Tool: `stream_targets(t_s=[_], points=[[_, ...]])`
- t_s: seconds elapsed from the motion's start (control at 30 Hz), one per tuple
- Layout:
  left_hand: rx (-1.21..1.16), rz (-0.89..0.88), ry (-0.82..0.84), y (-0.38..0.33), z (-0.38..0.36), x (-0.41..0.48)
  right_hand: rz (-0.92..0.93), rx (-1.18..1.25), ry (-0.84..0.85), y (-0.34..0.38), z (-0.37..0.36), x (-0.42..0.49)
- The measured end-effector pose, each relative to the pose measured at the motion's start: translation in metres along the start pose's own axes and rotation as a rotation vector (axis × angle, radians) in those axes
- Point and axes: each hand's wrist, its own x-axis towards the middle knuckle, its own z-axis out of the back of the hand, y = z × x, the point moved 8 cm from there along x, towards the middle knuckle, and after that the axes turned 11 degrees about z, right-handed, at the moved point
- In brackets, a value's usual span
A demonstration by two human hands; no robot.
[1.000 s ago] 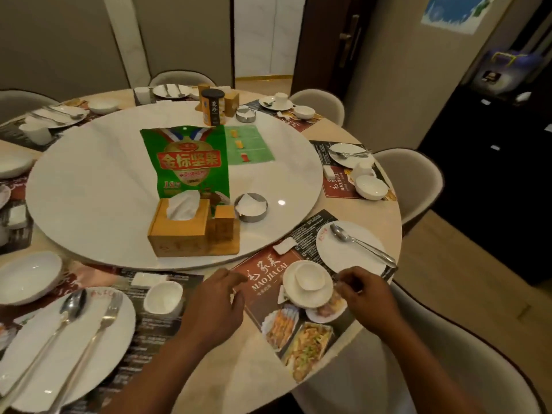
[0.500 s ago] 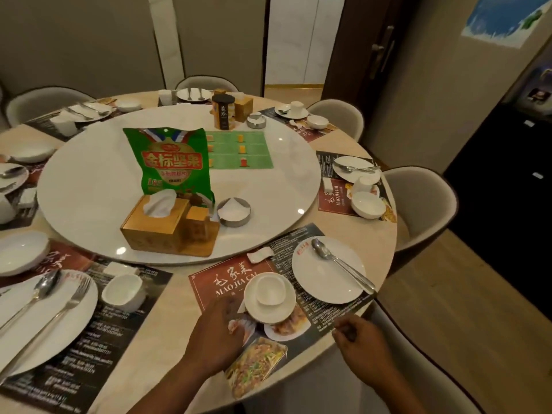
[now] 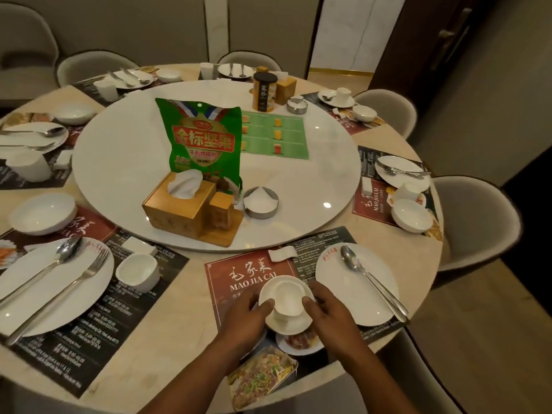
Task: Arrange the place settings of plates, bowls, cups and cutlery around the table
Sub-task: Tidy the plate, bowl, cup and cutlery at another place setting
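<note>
Readable markings logged:
- Green snack bag (image 3: 203, 138): large characters 金标坚果 on a red band. "185" showed at lower left, partly hidden. The smaller line beneath was not resolved.
- Near placemat (image 3: 239, 273): white 毛家菜 above "MAO JIA CAI" on the red panel. The fine white print on the black panel was too small to read.
- Right placemat (image 3: 369, 201): the same heading ran sideways and read "MAOJIACAI".
- Left placemat (image 3: 98, 318): rows of small white numbers, not reliably read.
- Dark canister (image 3: 264, 92): two pale vertical characters, uncertain.
- Near plate (image 3: 343, 294): small red rim mark, illegible.
</note>
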Motion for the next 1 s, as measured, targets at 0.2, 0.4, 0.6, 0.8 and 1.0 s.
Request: stream_targets(t_s=[0.2, 0.4, 0.6, 0.8, 1.0], points=[[-0.112, 0.021, -0.047, -0.001, -0.005, -0.005, 0.016, -0.018, 0.028, -0.01, -0.005, 0.018], [-0.127, 0.012, -0.219, 0.001, 0.028, -0.012, 0.116, -0.033, 0.098, 0.015, -0.025, 0.034], [-0.282, 0.031, -0.263, 0.003, 0.072, -0.006, 0.164, -0.058, 0.113, 0.041, -0.059, 0.057], [-0.279, 0.02, -0.236, -0.004, 0.095, 0.012, 0.138, -0.105, 0.106, 0.058, -0.077, 0.076], [-0.293, 0.026, -0.225, -0.004, 0.104, 0.02, 0.093, -0.099, 0.098, 0.055, -0.09, 0.083]])
